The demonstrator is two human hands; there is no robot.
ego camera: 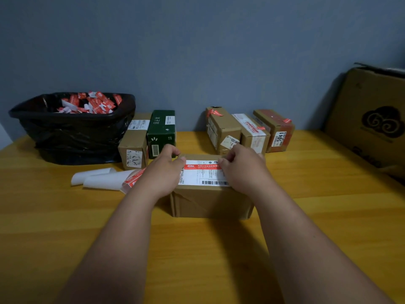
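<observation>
We see the cardboard box (210, 201) in the middle of the wooden table (65, 227), with the shipping label (202, 174) flat on its top. Left hand (163, 170) pinches the label's far left corner and right hand (243, 170) its far right corner, fingers curled. Backing sheets (103, 179) lie just left of the box.

Wood table (65, 216) w/ labelled box (210, 202), other boxes (223, 128), black bin (72, 137), paper sheets (103, 179)

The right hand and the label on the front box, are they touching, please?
Touching. The head view shows the right hand pinching the label at its upper right corner, with no gap.
</observation>
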